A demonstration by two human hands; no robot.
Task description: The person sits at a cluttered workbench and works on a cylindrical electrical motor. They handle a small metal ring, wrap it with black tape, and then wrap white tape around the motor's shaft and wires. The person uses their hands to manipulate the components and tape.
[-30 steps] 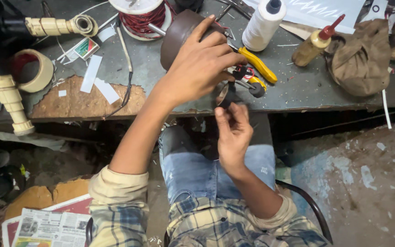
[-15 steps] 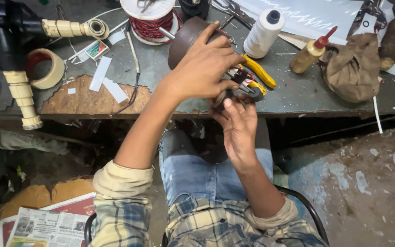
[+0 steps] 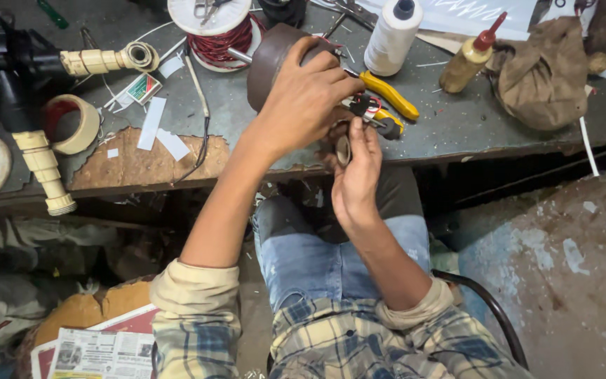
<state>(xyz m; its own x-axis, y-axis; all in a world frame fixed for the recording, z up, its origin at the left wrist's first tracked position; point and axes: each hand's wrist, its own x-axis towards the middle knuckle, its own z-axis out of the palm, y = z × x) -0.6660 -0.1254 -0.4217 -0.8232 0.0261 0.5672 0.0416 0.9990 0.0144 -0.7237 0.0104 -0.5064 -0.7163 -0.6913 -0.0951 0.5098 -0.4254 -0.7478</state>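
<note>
My left hand [image 3: 310, 95] reaches across the front of the grey workbench [image 3: 457, 126] and curls over a small dark part with red and black wires [image 3: 360, 107], which it mostly hides. My right hand [image 3: 355, 175] rises from my lap and pinches a small pale ring-shaped piece [image 3: 343, 149] just below the bench edge. The two hands touch at the fingertips. A dark brown round casing [image 3: 269, 55] lies just behind my left hand. Yellow-handled pliers [image 3: 389, 95] lie to the right of my fingers.
On the bench stand a white thread cone [image 3: 391, 36], a brown glue bottle with a red nozzle [image 3: 466, 62], a brown cloth bundle [image 3: 541, 74] and a spool of red wire [image 3: 213, 31]. A tape roll [image 3: 71, 125] and cream ribbed pipe pieces [image 3: 43, 172] lie left. A chair arm [image 3: 485, 309] curves at lower right.
Both hands have stayed together at the bench edge; my right hand has lifted slightly toward the left. The view has shifted a little.
</note>
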